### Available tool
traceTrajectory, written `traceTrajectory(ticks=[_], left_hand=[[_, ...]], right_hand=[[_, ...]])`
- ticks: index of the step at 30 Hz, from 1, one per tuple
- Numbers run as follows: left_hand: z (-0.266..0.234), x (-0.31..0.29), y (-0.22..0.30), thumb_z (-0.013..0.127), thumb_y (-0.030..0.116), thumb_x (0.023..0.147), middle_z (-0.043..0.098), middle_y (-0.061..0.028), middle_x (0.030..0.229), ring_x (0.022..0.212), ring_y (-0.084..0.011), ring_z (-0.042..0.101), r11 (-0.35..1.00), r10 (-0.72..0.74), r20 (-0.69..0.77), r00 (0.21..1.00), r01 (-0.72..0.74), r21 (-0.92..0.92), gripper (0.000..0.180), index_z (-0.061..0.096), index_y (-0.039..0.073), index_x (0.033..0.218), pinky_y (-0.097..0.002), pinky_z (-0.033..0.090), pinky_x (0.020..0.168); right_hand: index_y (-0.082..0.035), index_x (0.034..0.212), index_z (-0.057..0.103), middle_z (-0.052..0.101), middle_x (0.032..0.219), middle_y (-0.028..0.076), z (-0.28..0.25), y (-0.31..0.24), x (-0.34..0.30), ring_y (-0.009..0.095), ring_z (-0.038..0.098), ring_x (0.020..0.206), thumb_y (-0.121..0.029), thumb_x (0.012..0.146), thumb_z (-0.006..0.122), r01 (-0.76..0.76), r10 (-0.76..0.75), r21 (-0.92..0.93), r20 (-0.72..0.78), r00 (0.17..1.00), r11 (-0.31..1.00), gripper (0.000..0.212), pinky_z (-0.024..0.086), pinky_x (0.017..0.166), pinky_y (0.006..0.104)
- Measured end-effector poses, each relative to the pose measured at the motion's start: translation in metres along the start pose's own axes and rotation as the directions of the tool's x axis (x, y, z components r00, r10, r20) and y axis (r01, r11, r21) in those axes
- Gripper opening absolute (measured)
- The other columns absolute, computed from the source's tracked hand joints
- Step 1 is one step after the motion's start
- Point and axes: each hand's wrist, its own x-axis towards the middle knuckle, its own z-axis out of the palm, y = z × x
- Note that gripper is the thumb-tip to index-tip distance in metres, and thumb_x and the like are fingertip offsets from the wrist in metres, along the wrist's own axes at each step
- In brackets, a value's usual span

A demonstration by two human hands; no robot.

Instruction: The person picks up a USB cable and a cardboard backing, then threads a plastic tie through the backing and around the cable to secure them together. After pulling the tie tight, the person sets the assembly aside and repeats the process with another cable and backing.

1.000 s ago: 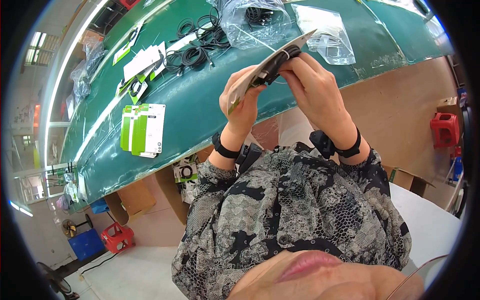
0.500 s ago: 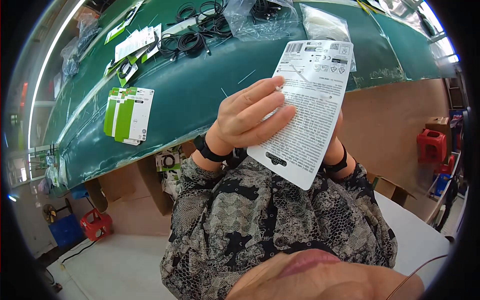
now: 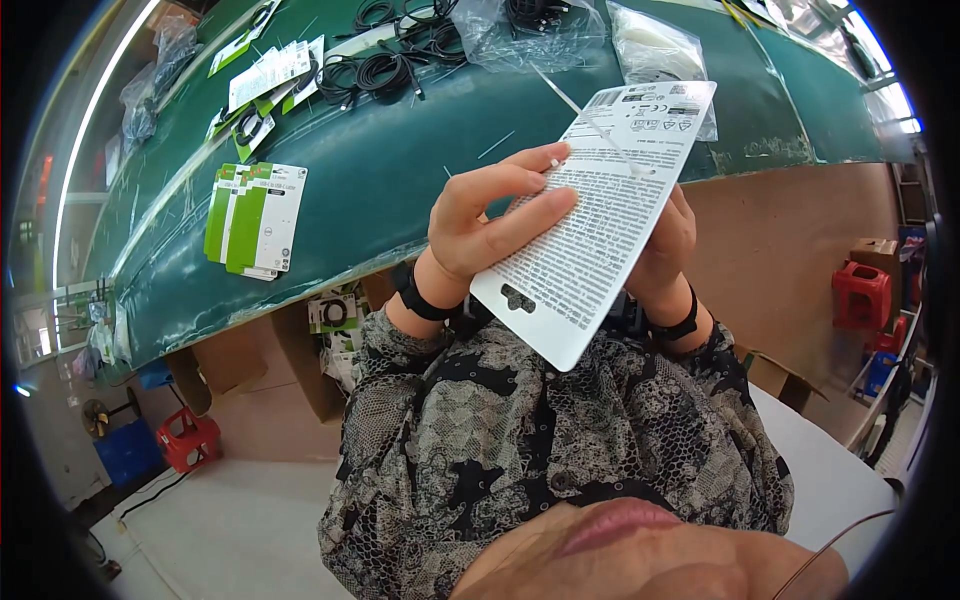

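A white cardboard packaging card [image 3: 590, 230], its back covered in small print and a hanging slot in its lower end, is held up tilted above my lap. My left hand [image 3: 495, 215] grips its left side, with fingers bent over the printed face. By those fingertips a small white nub shows at the card. A thin white strip like a cable tie [image 3: 555, 90] sticks out past the upper left edge and crosses the printed face. From behind the right edge my right hand [image 3: 672, 245] supports the card; most of its fingers are hidden.
On the green table [image 3: 390, 180] lies a stack of green-and-white cards [image 3: 255, 220] at the left. Farther back are packed cards [image 3: 270, 80], coiled black cables [image 3: 385, 75], a clear plastic bag [image 3: 525, 35] and a bag of white strips [image 3: 655, 50]. Red stools [image 3: 862, 290] stand right and left.
The card has tilted and shifted slightly left at its lower end. The white strip now reaches out past the card's upper edge. My left fingers have bent more, and more of my right hand shows.
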Motion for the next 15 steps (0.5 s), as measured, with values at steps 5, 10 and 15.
traceTrajectory(ticks=[5,10,15], left_hand=[[0.004,0.005,0.005,0.072,0.001,0.073,0.049,-0.0103,0.102,0.094,-0.0348,0.063,0.984,-0.082,-0.090,0.993,0.066,-0.168,0.030,0.064,-0.001,0.101,-0.0385,0.054,0.085],[0.010,-0.010,0.008,0.071,0.005,0.076,0.052,-0.0088,0.095,0.092,-0.0326,0.063,0.777,-0.541,-0.255,0.801,0.361,-0.515,0.028,0.061,-0.004,0.100,-0.0371,0.054,0.080],[0.011,-0.015,0.008,0.071,0.007,0.077,0.058,-0.0086,0.088,0.087,-0.0285,0.062,0.598,-0.750,-0.267,0.605,0.449,-0.664,0.026,0.062,-0.002,0.100,-0.0337,0.053,0.074]], right_hand=[[0.005,0.087,0.060,0.061,0.088,0.016,-0.003,-0.001,-0.004,0.021,0.063,0.077,0.007,0.072,0.067,-0.291,0.304,0.196,-0.039,0.952,0.936,0.017,0.050,0.064,0.0259],[0.004,0.088,0.061,0.060,0.087,0.013,0.005,-0.007,-0.007,0.017,0.062,0.075,0.010,0.074,0.063,-0.419,0.502,0.591,0.027,0.864,0.689,0.015,0.050,0.064,0.0246],[0.005,0.098,0.053,0.057,0.098,0.013,0.001,0.008,-0.016,0.018,0.062,0.081,0.009,0.082,0.059,-0.407,0.361,0.355,0.189,0.913,0.842,0.017,0.051,0.072,0.0261]])
